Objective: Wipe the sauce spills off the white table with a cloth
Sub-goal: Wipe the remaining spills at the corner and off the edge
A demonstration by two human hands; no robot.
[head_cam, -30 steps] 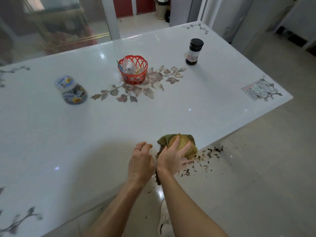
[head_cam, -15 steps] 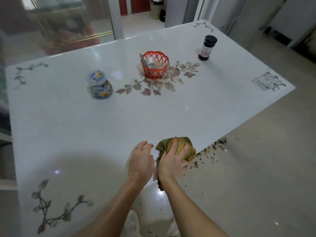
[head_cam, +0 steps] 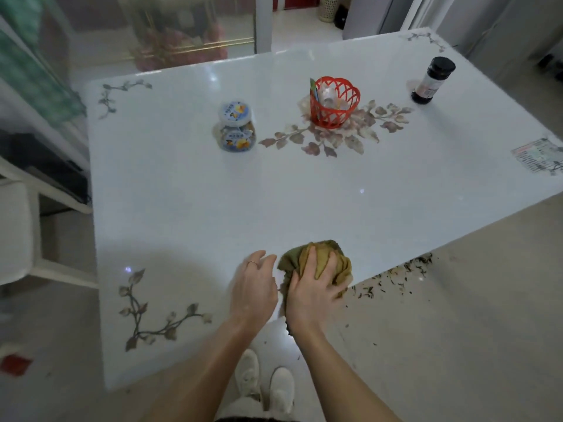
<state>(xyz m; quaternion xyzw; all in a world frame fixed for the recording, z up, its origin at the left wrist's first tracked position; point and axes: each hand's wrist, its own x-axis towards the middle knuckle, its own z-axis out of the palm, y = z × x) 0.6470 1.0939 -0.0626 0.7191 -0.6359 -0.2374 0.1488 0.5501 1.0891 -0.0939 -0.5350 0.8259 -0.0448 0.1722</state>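
Right hand [head_cam: 313, 287] of mine grips the bunched olive-green cloth [head_cam: 323, 250] at the near edge of the glossy white desk [head_cam: 213, 208], left hand [head_cam: 254, 284] loose-fingered just beside it, so I judge it best to press evenly and sweep inward in overlapping strokes.

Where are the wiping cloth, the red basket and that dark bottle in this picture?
cloth [head_cam: 323, 248]: head view, on its bunched yellow top fold.
red basket [head_cam: 330, 117]: head view, on its front lattice wall.
dark bottle [head_cam: 432, 83]: head view, on its body just under the black cap.
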